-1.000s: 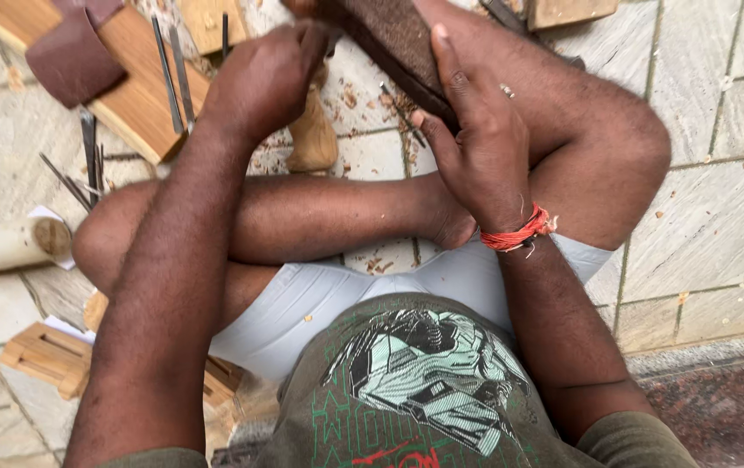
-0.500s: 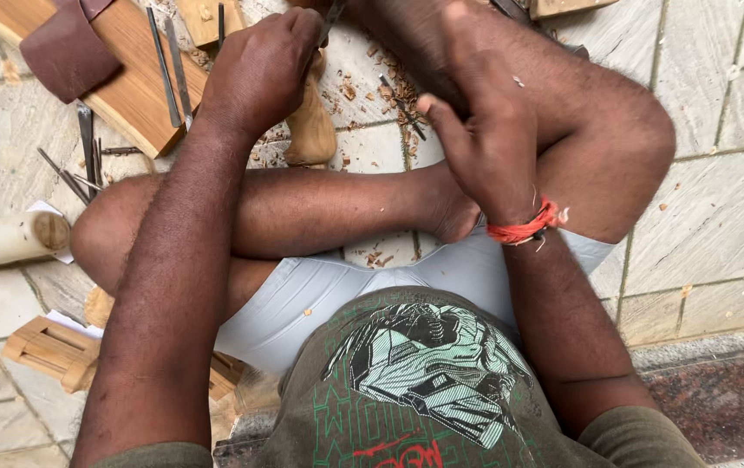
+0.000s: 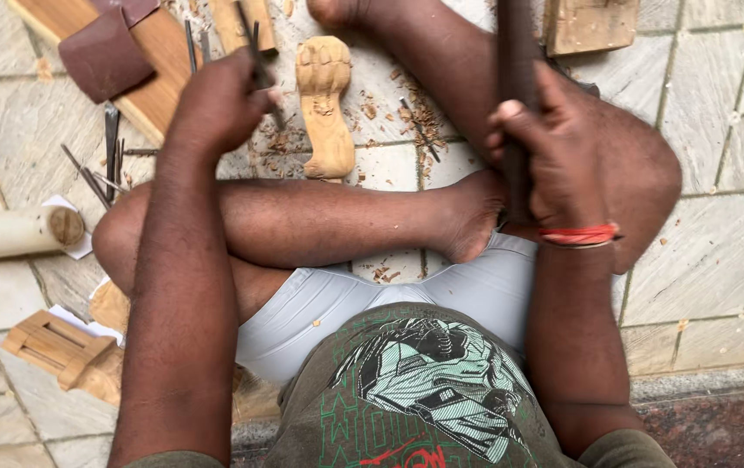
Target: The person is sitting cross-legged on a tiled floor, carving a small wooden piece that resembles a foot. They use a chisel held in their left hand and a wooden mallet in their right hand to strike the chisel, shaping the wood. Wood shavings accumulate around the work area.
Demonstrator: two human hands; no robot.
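Left hand (image 3: 220, 104) clamps thin metal chisel (image 3: 257, 54) beside carved wooden figure (image 3: 326, 104); right hand (image 3: 554, 152) wraps dark wooden mallet (image 3: 515, 61).

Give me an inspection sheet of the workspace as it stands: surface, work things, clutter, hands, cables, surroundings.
Surface: tiled floor, strewn with wood chips near the carving.
Work things: pale wooden carving lies on the floor between the hands, untouched; thin chisel in the left hand; dark wooden stick in the right hand.
Clutter: spare chisels on the floor at left, plank with brown sandpaper, wood block, pale cylinder, small wooden frame.
Hands: left hand grip shut on the chisel; right hand grip shut on the stick, red band at the wrist.
Cables: nothing seen.
Surroundings: dark stone edge at lower right; no other people seen.
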